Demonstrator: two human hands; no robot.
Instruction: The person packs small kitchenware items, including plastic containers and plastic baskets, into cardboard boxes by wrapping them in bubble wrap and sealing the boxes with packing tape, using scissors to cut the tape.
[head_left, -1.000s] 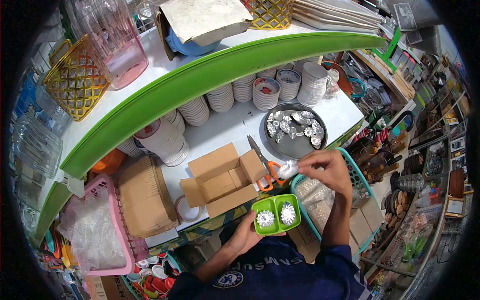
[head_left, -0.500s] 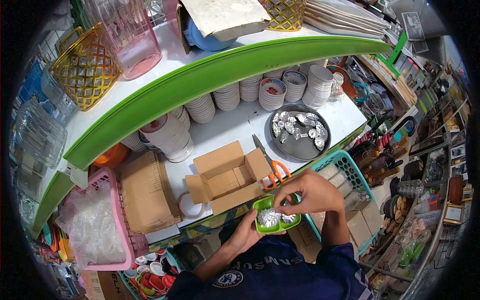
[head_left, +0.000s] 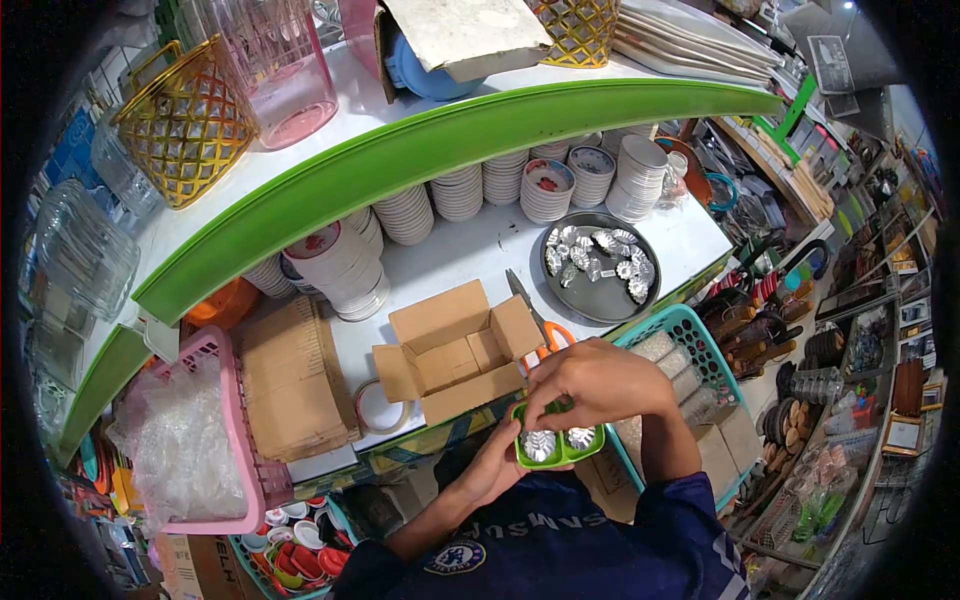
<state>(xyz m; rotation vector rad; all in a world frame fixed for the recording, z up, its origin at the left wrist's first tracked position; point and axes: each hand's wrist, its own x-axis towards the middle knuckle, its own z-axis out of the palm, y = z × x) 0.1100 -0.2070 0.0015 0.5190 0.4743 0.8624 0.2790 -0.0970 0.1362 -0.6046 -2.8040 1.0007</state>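
My left hand point(head_left: 487, 468) grips a small green divided tray point(head_left: 561, 455) by its left side, close to my chest. Silver fluted tart moulds lie in the near compartments: one mould point(head_left: 539, 445) on the left, another point(head_left: 580, 437) on the right. Over the far part of the tray, my right hand point(head_left: 605, 382) reaches in with fingers pinched downward; whatever they may hold is hidden. Beyond my hands stands an open cardboard box point(head_left: 450, 362). Orange-handled scissors point(head_left: 552, 335) lie to its right, partly covered by my right hand.
A dark round pan point(head_left: 600, 305) of silver moulds sits at the counter's right. Stacked bowls point(head_left: 458, 192) line the back under a green-edged shelf point(head_left: 420, 130). A pink basket point(head_left: 248, 440), flattened cardboard point(head_left: 292, 385) and a tape roll point(head_left: 380, 408) are left; a teal basket point(head_left: 735, 400) is right.
My right hand has shifted left and away from me, from the tray's right side to its far left part. The right-hand mould is now uncovered.
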